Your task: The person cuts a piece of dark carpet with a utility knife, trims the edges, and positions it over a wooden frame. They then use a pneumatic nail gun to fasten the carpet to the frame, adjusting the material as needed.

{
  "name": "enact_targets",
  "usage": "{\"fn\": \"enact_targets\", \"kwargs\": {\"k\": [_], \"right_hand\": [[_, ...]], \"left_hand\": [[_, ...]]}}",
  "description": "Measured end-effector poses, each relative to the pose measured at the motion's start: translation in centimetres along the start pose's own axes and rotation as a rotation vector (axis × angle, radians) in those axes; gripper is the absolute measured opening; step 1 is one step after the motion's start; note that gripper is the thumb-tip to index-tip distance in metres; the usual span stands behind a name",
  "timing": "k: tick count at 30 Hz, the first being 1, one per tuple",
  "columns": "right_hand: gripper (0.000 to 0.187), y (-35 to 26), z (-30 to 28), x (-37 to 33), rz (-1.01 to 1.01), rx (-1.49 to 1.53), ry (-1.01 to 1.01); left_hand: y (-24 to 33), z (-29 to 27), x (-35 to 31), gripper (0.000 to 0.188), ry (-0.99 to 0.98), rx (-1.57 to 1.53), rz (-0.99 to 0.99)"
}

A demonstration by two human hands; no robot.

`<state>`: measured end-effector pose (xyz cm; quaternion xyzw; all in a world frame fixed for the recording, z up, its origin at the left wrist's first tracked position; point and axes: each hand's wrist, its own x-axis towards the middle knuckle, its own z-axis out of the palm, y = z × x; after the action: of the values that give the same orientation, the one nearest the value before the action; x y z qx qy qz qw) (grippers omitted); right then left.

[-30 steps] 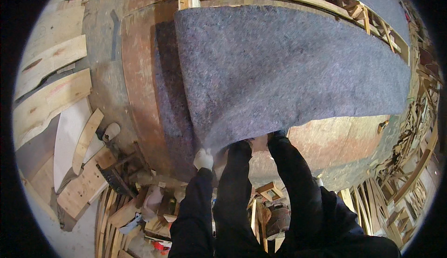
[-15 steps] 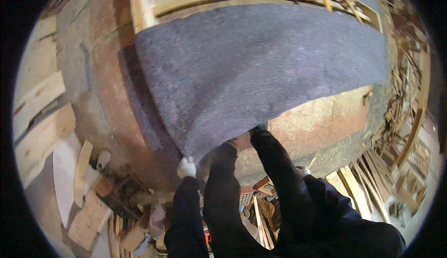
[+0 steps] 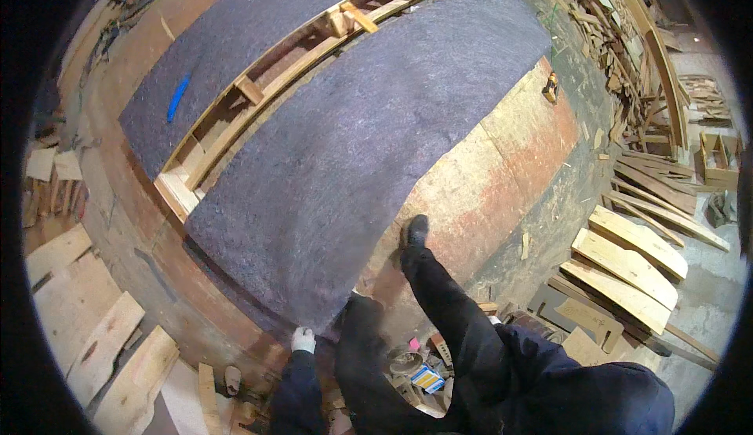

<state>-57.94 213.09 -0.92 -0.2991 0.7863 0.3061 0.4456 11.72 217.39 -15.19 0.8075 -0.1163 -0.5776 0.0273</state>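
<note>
One grey felt sheet [image 3: 337, 137]: lies in front of the person, over a worn panel [image 3: 486, 176]; its far edge runs along a wooden frame [image 3: 179, 190]; a pale and reddish strip of the panel is bare at the right.
Left hand [image 3: 303, 339]: white-gloved; at the near left edge of the grey felt sheet; fingers [image 3: 301, 331] bent together, pinching that edge.
Right hand [image 3: 494, 320]: mostly hidden beside a dark sleeve [image 3: 541, 345]; only a small white patch shows; state of its fingers cannot be told.
Wooden frame: long, narrow, with short cross blocks; set between the grey felt sheet and a second felt sheet [image 3: 227, 50].
Second felt sheet: beyond the frame; carries a slim blue object [image 3: 178, 98].
Dark shoe [image 3: 417, 231]: on the bare strip, near the felt edge.
Yellow-and-black tool [image 3: 551, 88]: on the panel's far right part, near the felt corner.
Blue-and-white box [image 3: 427, 378]: visible between the legs, among clutter.
Cut boards [image 3: 627, 270]: pale, side by side at the right; a scrap-wood pile [image 3: 620, 50] lies farther off.
</note>
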Motion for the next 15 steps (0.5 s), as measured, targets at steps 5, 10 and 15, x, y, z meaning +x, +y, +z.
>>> {"fn": "enact_targets", "kwargs": {"k": [5, 10, 15], "right_hand": [[0.044, 8.0, -6.2, 1.2, 0.052, 0.098, 0.001], [0.045, 13.0, -11.1, 8.9, 0.037, 0.131, -0.009], [0.037, 14.9, -22.1, 16.6, -0.039, 0.265, -0.036]], "left_hand": [[11.7, 4.9, -4.3, 0.028, -0.028, -0.056, 0.231], [21.4, 13.2, -11.6, 0.027, -0.073, -0.005, 0.163], [30.9, 23.7, -19.2, 0.026, -0.082, -0.057, 0.049]]}}
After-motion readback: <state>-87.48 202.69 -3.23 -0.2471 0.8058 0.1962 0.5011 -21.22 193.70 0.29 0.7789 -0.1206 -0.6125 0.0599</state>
